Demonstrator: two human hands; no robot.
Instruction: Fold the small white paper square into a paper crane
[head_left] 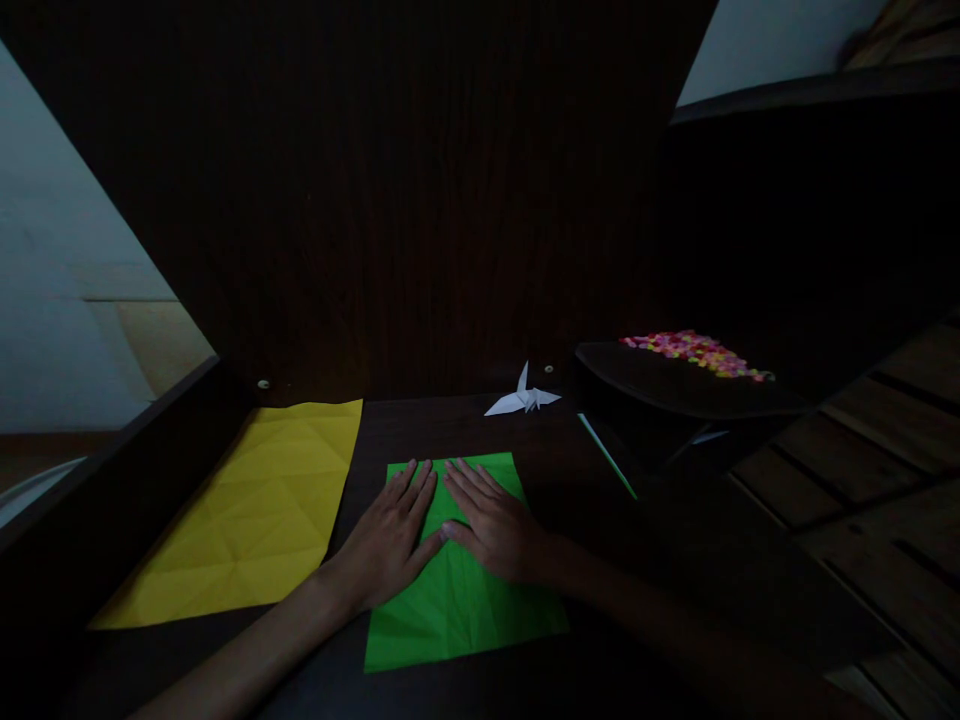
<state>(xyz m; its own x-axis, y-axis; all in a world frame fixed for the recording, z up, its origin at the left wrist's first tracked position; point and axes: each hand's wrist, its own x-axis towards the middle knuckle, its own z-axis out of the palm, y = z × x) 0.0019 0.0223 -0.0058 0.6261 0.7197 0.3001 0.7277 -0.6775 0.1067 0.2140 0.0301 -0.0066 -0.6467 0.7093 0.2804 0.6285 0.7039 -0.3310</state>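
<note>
On the dark desk point(600, 640), the biggest sheet is the creased yellow paper point(247, 510), lying untouched at the left. Just beside it lies the green paper point(465, 600), with the left hand point(390, 540) and right hand point(491, 530) both spread flat on its upper half, thumbs nearly touching, gripping nothing. I'd say they are pressing a crease flat; a firm, even press seems needed. The black tray point(675, 385) holds small colourful bits point(697, 352). A white crane point(523, 398) stands behind.
</note>
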